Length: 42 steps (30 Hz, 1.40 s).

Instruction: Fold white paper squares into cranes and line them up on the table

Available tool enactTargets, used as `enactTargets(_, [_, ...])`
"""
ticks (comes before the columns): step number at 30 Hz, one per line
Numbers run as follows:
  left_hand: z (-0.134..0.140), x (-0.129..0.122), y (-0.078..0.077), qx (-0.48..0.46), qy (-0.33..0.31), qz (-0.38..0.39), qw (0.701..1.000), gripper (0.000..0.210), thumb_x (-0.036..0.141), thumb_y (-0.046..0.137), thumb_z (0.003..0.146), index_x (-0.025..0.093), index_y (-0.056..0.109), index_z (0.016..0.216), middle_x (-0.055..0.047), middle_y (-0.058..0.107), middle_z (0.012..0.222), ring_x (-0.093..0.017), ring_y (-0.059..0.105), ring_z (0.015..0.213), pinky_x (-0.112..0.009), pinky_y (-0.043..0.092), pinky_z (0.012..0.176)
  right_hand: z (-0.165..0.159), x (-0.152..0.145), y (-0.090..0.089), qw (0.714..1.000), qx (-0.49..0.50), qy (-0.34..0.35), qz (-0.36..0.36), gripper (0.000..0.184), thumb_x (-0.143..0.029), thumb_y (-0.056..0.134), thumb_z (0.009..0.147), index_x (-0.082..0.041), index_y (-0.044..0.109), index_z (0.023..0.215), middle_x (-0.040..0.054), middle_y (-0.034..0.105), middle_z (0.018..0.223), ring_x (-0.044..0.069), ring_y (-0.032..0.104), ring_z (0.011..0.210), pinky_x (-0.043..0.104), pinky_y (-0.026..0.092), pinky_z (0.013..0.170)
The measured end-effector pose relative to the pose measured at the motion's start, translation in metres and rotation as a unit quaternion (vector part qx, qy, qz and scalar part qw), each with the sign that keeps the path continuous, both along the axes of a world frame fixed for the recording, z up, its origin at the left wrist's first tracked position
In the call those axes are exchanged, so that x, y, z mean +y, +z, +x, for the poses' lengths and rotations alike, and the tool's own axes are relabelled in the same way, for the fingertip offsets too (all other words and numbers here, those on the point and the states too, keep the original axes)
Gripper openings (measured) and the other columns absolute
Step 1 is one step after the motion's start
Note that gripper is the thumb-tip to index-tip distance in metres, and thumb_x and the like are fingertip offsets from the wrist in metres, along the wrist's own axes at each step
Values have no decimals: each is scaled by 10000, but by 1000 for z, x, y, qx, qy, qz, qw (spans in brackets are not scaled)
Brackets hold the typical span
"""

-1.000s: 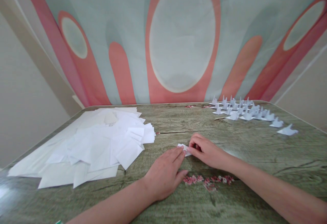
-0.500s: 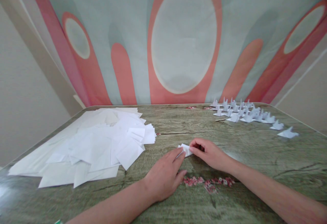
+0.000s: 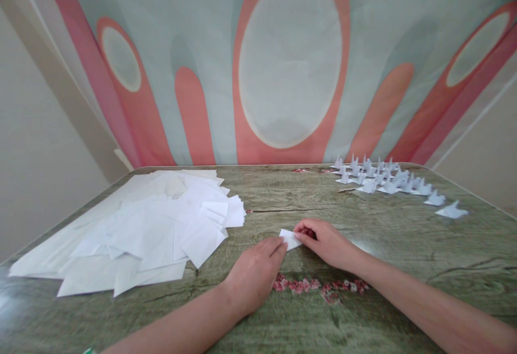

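A small folded piece of white paper (image 3: 291, 240) lies low over the middle of the table, between my two hands. My left hand (image 3: 257, 270) grips its left side, fingers together and the thumb hidden from sight. On the paper's right edge, my right hand (image 3: 323, 240) pinches with thumb and forefinger, its other fingers curled under. Several folded white paper cranes (image 3: 390, 186) stand in rows at the back right. To the left spreads a big heap of white paper sheets (image 3: 149, 230), with small squares on its right side.
The wood-patterned table (image 3: 266, 192) has pink flower prints (image 3: 299, 285) near my hands. A wall hanging (image 3: 218, 101) with coral shapes rises behind the far edge. One crane (image 3: 452, 211) sits apart, nearest the right edge.
My left thumb, spread out before, has drawn in out of sight against the paper. The folded paper now looks flatter and more of its top shows. Both hands have shifted slightly left.
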<state>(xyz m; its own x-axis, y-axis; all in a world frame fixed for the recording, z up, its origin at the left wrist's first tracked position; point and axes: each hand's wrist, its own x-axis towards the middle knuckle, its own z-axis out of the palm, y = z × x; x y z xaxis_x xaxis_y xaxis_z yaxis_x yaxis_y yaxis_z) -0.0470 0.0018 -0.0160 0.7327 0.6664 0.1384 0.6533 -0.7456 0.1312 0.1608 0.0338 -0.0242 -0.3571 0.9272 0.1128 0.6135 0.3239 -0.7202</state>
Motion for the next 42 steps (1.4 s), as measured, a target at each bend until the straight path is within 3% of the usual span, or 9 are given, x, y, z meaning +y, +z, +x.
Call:
enactTargets(22, [6, 5, 9, -9, 6, 3, 1000, 296, 155, 386, 873, 151, 484, 1152, -80, 563, 1066, -209, 519, 993, -376, 446, 892, -4, 0, -2, 999, -14, -32, 1, 121, -255, 499, 821, -195, 597, 787, 5, 619, 713, 139, 539, 652, 247, 374, 597])
enactTargets(42, [7, 7, 5, -3, -4, 23, 1000, 317, 237, 382, 899, 157, 468, 1193, -66, 548, 1174, -214, 469, 1089, -390, 384, 956, -6, 1, -3, 998, -29, -49, 26, 120, -255, 506, 808, -193, 601, 769, 12, 616, 711, 147, 533, 665, 252, 384, 612])
